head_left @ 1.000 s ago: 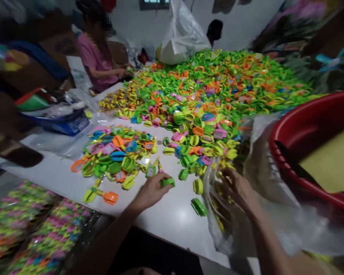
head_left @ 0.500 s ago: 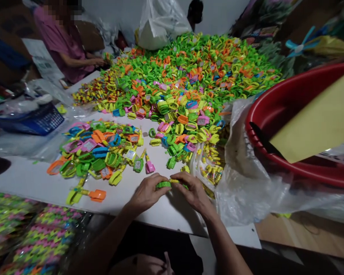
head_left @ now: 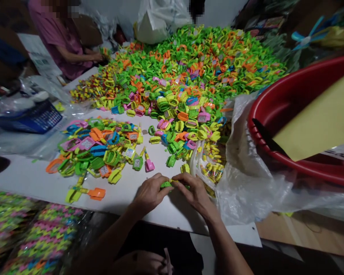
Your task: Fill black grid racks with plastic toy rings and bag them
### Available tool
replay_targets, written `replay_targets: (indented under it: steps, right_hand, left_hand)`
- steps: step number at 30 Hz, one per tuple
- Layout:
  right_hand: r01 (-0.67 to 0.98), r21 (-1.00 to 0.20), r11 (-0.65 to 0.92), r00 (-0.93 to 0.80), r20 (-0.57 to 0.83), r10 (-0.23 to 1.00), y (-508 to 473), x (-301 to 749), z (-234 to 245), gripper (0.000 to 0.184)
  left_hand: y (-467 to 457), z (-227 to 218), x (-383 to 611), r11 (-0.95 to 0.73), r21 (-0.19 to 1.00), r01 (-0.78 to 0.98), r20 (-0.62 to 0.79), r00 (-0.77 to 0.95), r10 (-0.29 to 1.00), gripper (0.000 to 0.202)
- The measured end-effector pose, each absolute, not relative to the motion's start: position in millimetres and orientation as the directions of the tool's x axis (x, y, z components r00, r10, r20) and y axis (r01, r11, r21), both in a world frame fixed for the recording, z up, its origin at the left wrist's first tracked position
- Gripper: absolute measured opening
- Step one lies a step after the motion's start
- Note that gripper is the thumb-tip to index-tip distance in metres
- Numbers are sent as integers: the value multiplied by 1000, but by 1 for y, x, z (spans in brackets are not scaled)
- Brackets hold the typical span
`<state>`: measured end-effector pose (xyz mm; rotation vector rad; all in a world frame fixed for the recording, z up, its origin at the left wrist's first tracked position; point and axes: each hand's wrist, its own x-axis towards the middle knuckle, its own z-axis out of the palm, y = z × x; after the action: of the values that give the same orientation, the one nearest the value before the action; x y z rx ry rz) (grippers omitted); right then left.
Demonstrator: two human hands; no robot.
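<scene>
Pinching green plastic piece (head_left: 165,184) in left hand (head_left: 149,193) and small yellow piece (head_left: 174,181) in right hand (head_left: 196,192), with fingers (head_left: 184,177) barely parted from thumbs, below frame centre.

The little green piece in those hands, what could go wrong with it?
The left hand pinches the green piece, so it might slip out. The right hand holds a small yellow piece close by, which looks tiny enough to drop. Both hands are near the front edge of the white table, so a dropped piece could fall off.
</scene>
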<state>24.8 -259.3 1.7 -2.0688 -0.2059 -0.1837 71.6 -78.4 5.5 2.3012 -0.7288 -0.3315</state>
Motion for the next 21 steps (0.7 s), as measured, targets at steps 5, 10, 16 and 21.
replay_targets:
  steps: [5,10,16,21]
  right_hand:
    - [134,-823,-552,982,33,188,-261,18,13,16]
    - [154,-794,-588,967,-1,255,-260,18,18,15]
    - [188,-752,-632,977,77,199,-253,2,7,19]
    - [107,-867,-487,940,-72,334,-262,2,-4,17]
  left_hand:
    - [-73,-24,48,-583,571,-578,183,782,-596,22]
    - [-68,-37,43,-549,551,-628,229,747,-624,19]
    - [-66,-22,50,-546,615,-569,107,746,-657,18]
    - [-71,-28,33,-541,593,-596,86,715,-694,18]
